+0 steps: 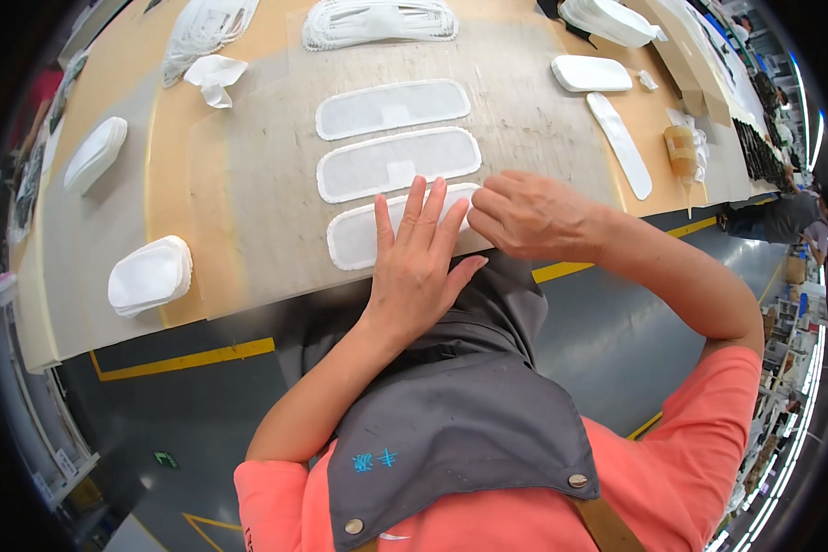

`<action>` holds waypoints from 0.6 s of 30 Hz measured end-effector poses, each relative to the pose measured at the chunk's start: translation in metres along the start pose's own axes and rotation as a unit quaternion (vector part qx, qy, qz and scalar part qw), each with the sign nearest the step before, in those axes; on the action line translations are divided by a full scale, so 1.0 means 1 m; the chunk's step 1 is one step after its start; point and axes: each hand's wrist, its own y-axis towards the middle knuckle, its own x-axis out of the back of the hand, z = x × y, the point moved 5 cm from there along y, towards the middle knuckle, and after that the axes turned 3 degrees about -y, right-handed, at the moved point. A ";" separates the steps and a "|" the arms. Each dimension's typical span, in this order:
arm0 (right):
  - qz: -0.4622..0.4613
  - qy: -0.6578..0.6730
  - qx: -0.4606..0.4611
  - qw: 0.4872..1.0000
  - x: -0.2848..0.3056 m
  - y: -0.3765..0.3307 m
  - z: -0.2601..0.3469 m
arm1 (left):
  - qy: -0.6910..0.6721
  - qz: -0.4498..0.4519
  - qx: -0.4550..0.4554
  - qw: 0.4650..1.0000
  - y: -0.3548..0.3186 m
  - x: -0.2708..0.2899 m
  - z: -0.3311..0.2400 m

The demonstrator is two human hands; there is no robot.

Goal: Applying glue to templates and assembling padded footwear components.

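Note:
Three white oblong fabric pieces with rounded ends and raised edges lie in a column on the table. My left hand is open, fingers spread and resting on the nearest piece. At that piece's right end, my right hand is closed, its fingertips curled down by the edge. Whatever it may be pinching is hidden under the fingers. Just beyond lies the middle piece, with a small pale square at its near edge. The far piece has a similar square and is touched by neither hand.
White stacks sit at left, farther left and the far side. A crumpled white piece lies upper left. At right are a white stack, a long strip and an amber-filled bottle near the table edge.

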 end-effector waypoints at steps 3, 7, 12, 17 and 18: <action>0.067 0.020 -0.033 0.997 0.014 0.010 -0.007 | -0.027 -0.040 0.011 0.999 0.006 0.000 0.006; -0.060 0.106 -0.190 0.974 0.009 -0.012 -0.014 | -0.048 -0.069 0.016 0.996 0.011 -0.004 0.015; -0.089 0.114 -0.227 0.963 -0.029 -0.021 -0.007 | -0.084 -0.037 0.017 0.996 0.008 0.008 0.013; -0.106 0.105 -0.199 0.968 -0.031 -0.017 -0.010 | 0.086 0.083 0.018 0.993 -0.019 0.029 0.033; -0.097 0.099 -0.189 0.972 -0.030 -0.016 -0.009 | 0.103 0.106 0.020 0.989 -0.024 0.027 0.041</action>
